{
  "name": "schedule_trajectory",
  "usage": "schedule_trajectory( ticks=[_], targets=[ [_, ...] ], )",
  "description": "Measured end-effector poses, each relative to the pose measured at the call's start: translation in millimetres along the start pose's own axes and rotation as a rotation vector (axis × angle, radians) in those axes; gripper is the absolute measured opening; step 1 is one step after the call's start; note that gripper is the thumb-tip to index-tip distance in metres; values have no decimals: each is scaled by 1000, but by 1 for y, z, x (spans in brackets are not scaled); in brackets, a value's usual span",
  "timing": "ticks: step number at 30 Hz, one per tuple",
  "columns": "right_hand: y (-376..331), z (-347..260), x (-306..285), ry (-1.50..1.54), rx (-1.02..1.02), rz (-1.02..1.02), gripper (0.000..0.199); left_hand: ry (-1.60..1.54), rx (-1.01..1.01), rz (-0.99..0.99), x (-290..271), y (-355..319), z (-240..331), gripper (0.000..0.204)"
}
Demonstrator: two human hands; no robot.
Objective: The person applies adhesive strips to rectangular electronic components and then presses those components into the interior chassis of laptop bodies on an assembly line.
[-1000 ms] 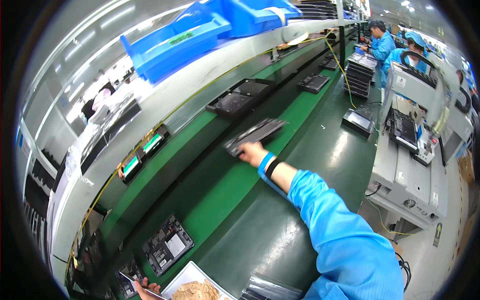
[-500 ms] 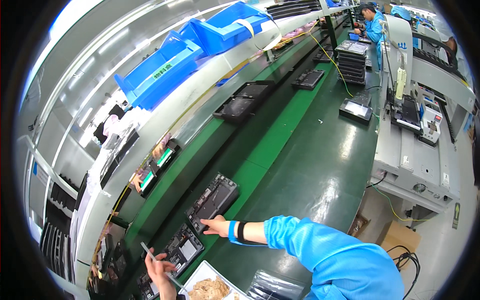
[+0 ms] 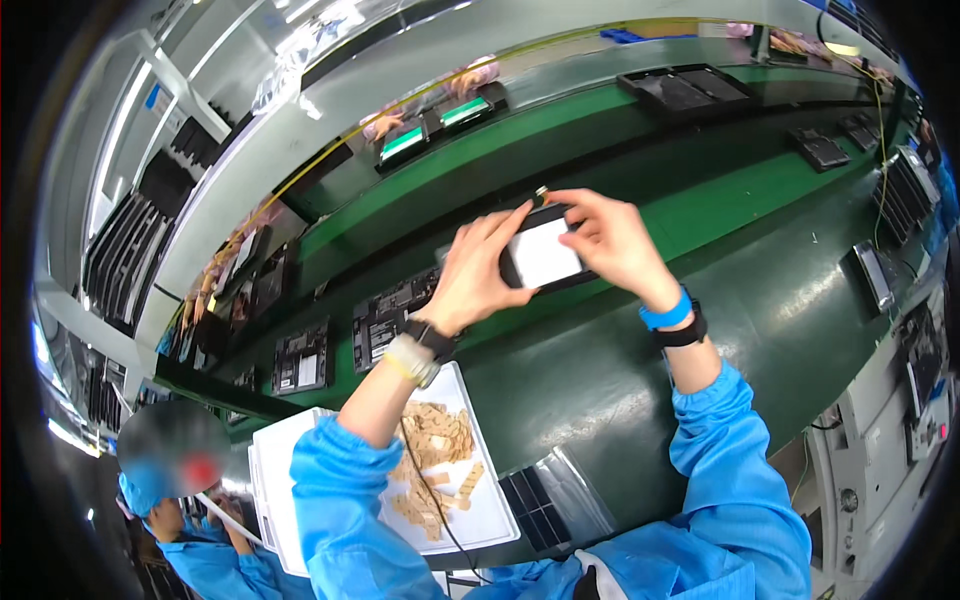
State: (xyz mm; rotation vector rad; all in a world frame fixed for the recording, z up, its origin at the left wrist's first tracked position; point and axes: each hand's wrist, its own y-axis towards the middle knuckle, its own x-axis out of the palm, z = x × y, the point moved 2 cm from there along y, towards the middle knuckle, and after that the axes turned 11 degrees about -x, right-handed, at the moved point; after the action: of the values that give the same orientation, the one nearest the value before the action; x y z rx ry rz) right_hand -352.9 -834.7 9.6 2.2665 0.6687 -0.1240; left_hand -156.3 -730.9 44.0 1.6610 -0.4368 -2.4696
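Note:
A dark, flat electronic device with a white rectangular panel (image 3: 546, 254) is held tilted above the green bench, between my two hands. My left hand (image 3: 468, 272) is closed round its left side, thumb along the lower edge and fingers at the top. At the upper right edge, my right hand (image 3: 622, 242) grips it with bent fingers. Beside the right index finger a small gold-coloured tip (image 3: 542, 192) sticks up; what it belongs to is hidden. Left of my hands, opened devices (image 3: 385, 322) with bare circuit boards lie on the bench.
Below my left forearm stands a white tray (image 3: 497, 500) with many tan strips (image 3: 440, 440). Clear plastic packaging (image 3: 580, 495) lies beside it. A black tray (image 3: 690, 88) sits on the far ledge. A co-worker (image 3: 190, 550) is at lower left. More devices (image 3: 820, 148) lie at right.
My view has swung right to left along the bench. My right hand has left the opened device on the bench; both hands now hold a device up. The thin tool in my left hand no longer shows.

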Motion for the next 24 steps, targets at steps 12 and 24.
schedule_trajectory(
  ticks=[12,24],
  targets=[
    [-22,146,-60,-475,322,162,48,60,-299,74,159,-29,-61,45],
    [8,134,28,-156,56,-241,44,-335,-346,75,93,-29,-81,62]
  ],
)
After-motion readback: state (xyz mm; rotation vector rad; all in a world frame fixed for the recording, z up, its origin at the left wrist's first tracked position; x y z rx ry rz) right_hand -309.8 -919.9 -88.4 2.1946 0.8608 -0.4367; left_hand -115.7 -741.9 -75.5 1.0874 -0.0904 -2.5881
